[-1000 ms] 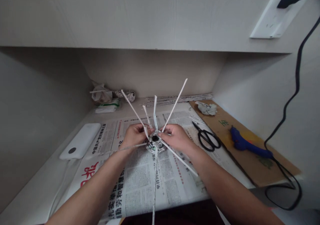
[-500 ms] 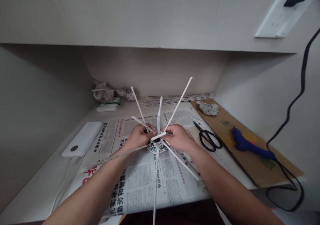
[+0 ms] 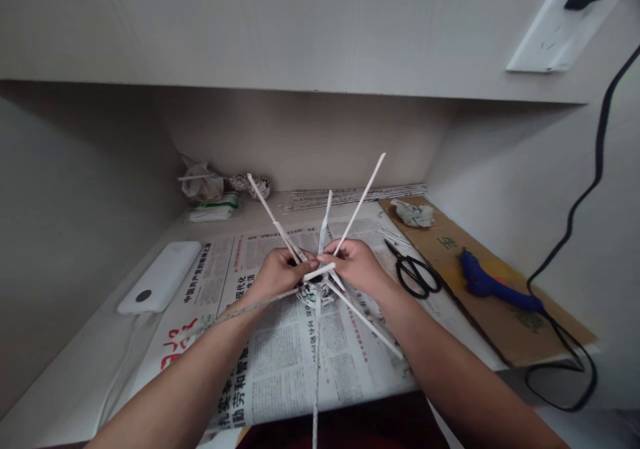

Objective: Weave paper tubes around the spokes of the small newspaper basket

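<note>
A small round weave of rolled paper [image 3: 316, 293] sits over the newspaper [image 3: 280, 362], with several paper sticks fanning out from it. My left hand [image 3: 284, 270] is closed on paper sticks at the left of the weave; one long white stick [image 3: 265, 201] rises from beside its fingers. My right hand [image 3: 356, 262] pinches at the right side, where another long stick [image 3: 361, 199] points up and away. The two hands nearly meet, thumbs close together. A short white stick end [image 3: 319, 272] lies across between them. One speckled stick [image 3: 316, 376] runs toward me. Fingertips are partly hidden.
Black-handled scissors [image 3: 414, 272] lie to the right, beside a cardboard sheet [image 3: 480, 316] bearing a blue glue gun [image 3: 493, 286] and crumpled paper [image 3: 413, 213]. A white power bank [image 3: 161, 277] lies at the left. Paper sticks [image 3: 350, 197] are piled at the back.
The shorter stick at the left has swung up near the long left stick. That long stick leans further left, and the upright middle one tilts slightly right. Both hands stay at the weave.
</note>
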Action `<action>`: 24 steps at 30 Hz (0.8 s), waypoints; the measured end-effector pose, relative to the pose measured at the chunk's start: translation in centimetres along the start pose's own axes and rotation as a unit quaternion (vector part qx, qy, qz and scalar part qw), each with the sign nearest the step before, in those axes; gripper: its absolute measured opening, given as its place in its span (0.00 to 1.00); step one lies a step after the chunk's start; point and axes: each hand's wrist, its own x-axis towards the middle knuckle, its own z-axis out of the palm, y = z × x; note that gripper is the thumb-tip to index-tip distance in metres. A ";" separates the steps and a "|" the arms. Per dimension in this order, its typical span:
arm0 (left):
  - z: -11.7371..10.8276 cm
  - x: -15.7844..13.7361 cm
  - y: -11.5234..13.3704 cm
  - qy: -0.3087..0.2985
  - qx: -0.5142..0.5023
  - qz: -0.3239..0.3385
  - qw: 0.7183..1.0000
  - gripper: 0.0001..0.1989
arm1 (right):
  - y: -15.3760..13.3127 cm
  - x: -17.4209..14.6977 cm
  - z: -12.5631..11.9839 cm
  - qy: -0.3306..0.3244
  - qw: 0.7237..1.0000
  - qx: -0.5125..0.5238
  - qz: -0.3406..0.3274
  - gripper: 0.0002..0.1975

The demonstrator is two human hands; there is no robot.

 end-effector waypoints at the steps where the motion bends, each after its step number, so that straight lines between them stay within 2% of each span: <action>1: 0.1 0.0 0.1 0.001 0.001 -0.001 1.000 0.16 | 0.0 0.0 0.0 0.001 1.000 0.004 -0.003 0.11; 5: 0.1 0.0 -0.1 -0.009 0.012 -0.011 1.000 0.16 | -0.1 -0.1 0.0 -0.003 1.000 0.012 -0.001 0.11; 10: -0.1 0.2 -0.5 -0.035 0.032 0.017 0.999 0.15 | -0.2 -0.2 0.0 0.000 0.999 -0.031 -0.027 0.12; 15: 0.0 0.0 -0.1 -0.054 0.057 0.032 0.996 0.13 | -0.2 0.0 0.0 -0.014 0.998 -0.020 -0.059 0.12; 20: -0.1 -0.1 -0.1 -0.041 0.039 0.008 0.998 0.13 | -0.6 -0.2 -0.7 -0.057 0.996 -0.062 -0.005 0.15; 24: -1.1 0.4 -0.7 -0.046 0.006 0.001 0.999 0.15 | -0.5 -0.2 -0.8 -0.045 0.994 -0.095 0.013 0.13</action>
